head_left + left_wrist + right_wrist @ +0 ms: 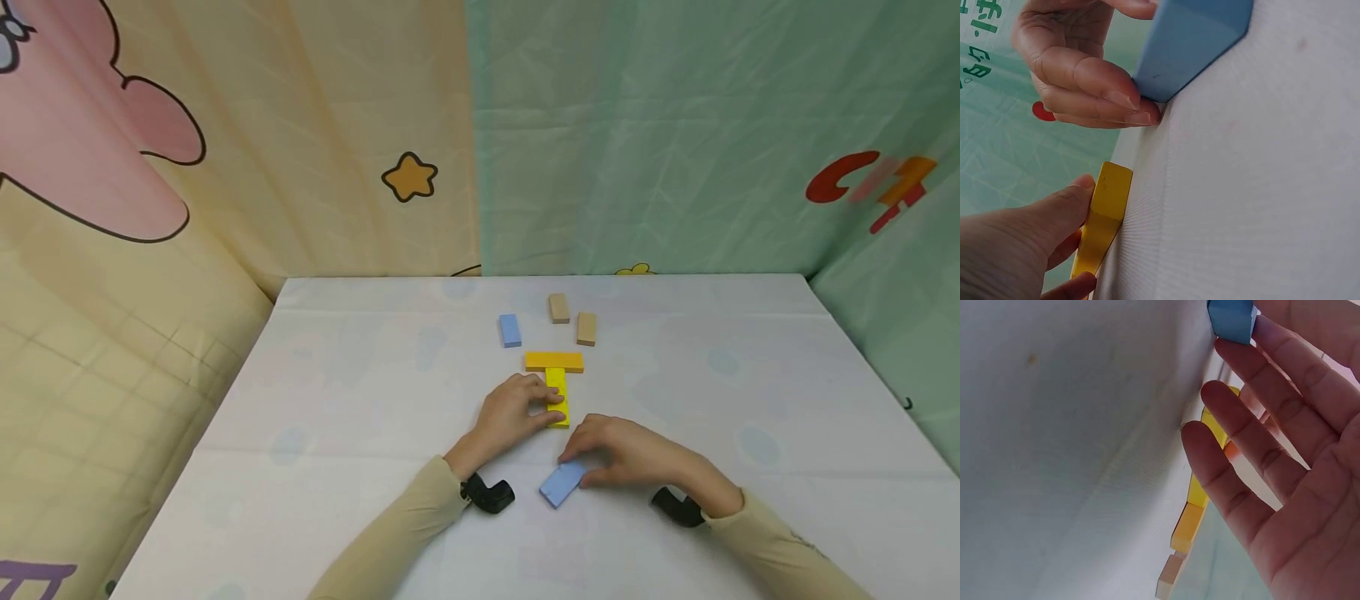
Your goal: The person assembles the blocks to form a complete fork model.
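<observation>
A bright yellow block (556, 377) lies lengthwise on the table, its far end against the middle of an orange-yellow block (553, 362) set crosswise, so the two form a T. My left hand (512, 411) comes from the left with thumb and curled fingers on the yellow block, seen at its sides in the left wrist view. Nearer to me, my right hand (630, 450) pinches the right end of a light blue block (558, 486) between thumb and fingers. This block lies slantwise just below the T; its other fingers spread in the right wrist view.
Beyond the T lie another light blue block (510, 331) and two tan wooden blocks, one farther back (558, 308) and one to its right (587, 329). A white cloth covers the table (360, 400). Printed curtains (637, 125) stand behind it and at the sides.
</observation>
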{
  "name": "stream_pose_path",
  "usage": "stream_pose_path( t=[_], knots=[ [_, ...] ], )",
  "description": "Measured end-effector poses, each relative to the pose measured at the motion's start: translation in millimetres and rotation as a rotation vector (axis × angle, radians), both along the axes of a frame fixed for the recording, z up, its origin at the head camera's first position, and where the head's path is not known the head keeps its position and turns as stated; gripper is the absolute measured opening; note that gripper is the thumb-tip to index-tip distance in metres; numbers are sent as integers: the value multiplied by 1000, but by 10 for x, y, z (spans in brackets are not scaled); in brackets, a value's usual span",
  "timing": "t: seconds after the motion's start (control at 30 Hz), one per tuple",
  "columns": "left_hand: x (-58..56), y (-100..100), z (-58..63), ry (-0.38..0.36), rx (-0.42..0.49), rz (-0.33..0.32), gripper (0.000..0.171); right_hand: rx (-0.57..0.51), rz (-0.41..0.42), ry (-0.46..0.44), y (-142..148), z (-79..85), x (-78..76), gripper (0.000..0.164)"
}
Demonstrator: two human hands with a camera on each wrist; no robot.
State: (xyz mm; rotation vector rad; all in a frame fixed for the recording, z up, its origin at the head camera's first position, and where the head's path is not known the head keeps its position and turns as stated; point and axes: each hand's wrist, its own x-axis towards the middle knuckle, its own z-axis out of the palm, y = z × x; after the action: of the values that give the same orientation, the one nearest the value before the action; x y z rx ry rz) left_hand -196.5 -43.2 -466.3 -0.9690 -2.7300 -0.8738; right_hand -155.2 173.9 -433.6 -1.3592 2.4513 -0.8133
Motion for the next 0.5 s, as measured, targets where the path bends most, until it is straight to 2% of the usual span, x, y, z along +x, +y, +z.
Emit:
stream_pose_path(
  t=[0.37,0.5],
  knots=[
    [6,-3,-1,0,15,2,27,87,10,17,-140,68,74,28],
    [5,2,0,0,16,2,27,85,7,58,-144,50,82,26]
  ],
)
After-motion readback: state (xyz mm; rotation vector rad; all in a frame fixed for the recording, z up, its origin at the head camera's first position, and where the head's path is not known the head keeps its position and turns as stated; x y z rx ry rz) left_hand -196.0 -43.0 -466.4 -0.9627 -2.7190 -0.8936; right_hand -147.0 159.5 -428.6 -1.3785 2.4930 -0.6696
